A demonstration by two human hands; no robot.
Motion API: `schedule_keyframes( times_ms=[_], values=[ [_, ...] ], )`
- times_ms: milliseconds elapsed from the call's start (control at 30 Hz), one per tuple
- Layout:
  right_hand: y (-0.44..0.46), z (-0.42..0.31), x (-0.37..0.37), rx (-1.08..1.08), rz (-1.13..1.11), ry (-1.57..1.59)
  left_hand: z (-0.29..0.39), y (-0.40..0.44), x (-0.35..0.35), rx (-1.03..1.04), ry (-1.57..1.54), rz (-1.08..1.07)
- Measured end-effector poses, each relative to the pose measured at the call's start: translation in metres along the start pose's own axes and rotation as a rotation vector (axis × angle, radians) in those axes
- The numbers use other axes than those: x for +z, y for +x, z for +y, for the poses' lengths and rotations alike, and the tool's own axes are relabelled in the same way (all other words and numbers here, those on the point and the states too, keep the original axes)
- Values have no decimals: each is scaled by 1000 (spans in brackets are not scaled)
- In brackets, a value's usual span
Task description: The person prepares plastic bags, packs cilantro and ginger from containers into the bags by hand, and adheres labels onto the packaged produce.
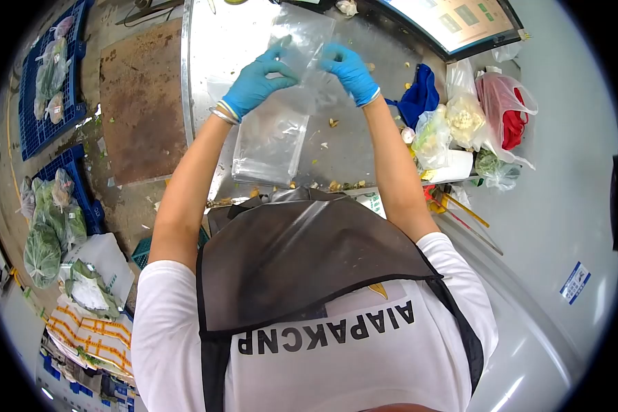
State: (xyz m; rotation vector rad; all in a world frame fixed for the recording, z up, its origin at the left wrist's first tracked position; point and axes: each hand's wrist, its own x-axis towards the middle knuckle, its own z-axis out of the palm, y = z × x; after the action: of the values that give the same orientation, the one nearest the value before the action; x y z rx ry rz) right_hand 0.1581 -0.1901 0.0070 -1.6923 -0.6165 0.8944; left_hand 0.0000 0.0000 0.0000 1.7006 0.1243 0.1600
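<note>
Both of my hands wear blue gloves and are raised over a metal table [350, 137]. My left hand [259, 82] has its fingers curled at the left edge of a clear plastic bag [301, 38], thumb bent inward. On the bag's right side my right hand [349, 71] pinches with slightly blurred fingertips. The bag is thin and see-through, and I see no contents in it. Below my left hand, a stack of flat clear plastic bags [271, 147] lies near the table's front edge.
Right of my hands are a blue cloth [419, 94], bagged garlic [465, 120] and a pink bag [508, 103]. A monitor [460, 24] stands at the back right. Bits of peel litter the table. Bagged greens [51, 220] lie by blue pallets [31, 117] at left.
</note>
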Motion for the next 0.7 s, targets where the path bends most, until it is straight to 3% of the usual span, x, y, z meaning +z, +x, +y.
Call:
schedule_keyframes(
  times_ms=[67, 200, 367, 467, 567, 700],
  values=[
    [-6, -18, 10, 13, -41, -94, -5, 2, 8, -6, -31, 4],
    [-1, -15, 12, 18, 216, 190, -10, -1, 8, -118, -101, 294],
    [11, 15, 2, 41, 242, 179, -15, -8, 16, -102, -198, 324],
    [7, -15, 8, 4, 273, 301, -21, -8, 16, -149, -218, 394],
    [24, 32, -14, 115, 301, 493, -34, -9, 17, -165, -239, 453],
    [21, 37, -25, 80, 275, 770, -38, -17, 10, -185, -142, 414]
  ],
)
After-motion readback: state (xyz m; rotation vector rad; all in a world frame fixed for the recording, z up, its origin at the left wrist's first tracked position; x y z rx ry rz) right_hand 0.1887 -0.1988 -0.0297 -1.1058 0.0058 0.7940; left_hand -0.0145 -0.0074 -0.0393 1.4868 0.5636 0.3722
